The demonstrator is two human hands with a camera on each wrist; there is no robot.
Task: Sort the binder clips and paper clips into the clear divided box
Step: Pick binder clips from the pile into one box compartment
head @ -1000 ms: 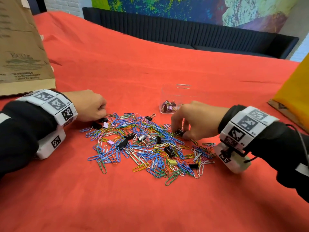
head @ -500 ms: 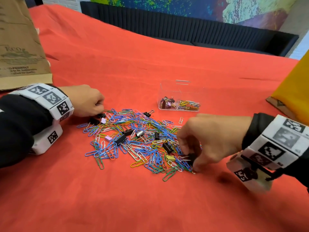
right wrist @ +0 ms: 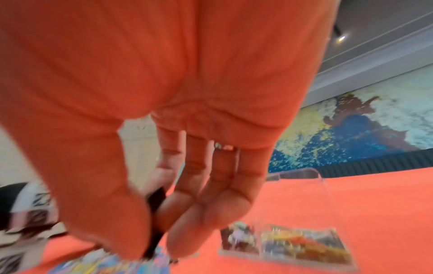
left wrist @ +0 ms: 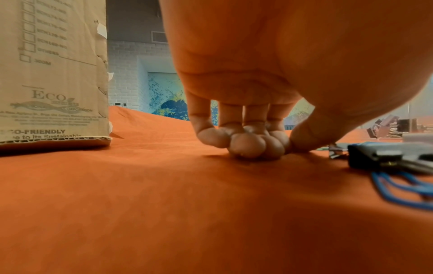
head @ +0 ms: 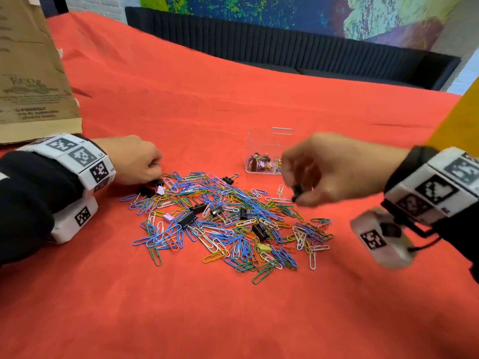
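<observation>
A heap of coloured paper clips (head: 228,224) lies on the red cloth, with black binder clips (head: 188,219), a lilac one (head: 168,217) and a pale yellow one (head: 264,247) mixed in. Behind it stands the clear divided box (head: 261,151), binder clips in its left cell and paper clips in its right cell (right wrist: 304,241). My right hand (head: 300,195) hovers above the heap's far right, just in front of the box, pinching a black binder clip (right wrist: 155,202) between thumb and fingers. My left hand (head: 140,161) rests curled at the heap's left edge, its bunched fingertips (left wrist: 246,146) on the cloth with nothing visible in them.
A brown cardboard box (head: 31,73) stands at the far left, close to my left wrist. A yellow object (head: 461,120) sits at the right edge. A dark sofa (head: 285,47) runs behind the table. Bare red cloth surrounds the heap.
My right hand has lifted off the heap's near right edge with a black binder clip and moved up and back toward the box. The left hand has stayed put.
</observation>
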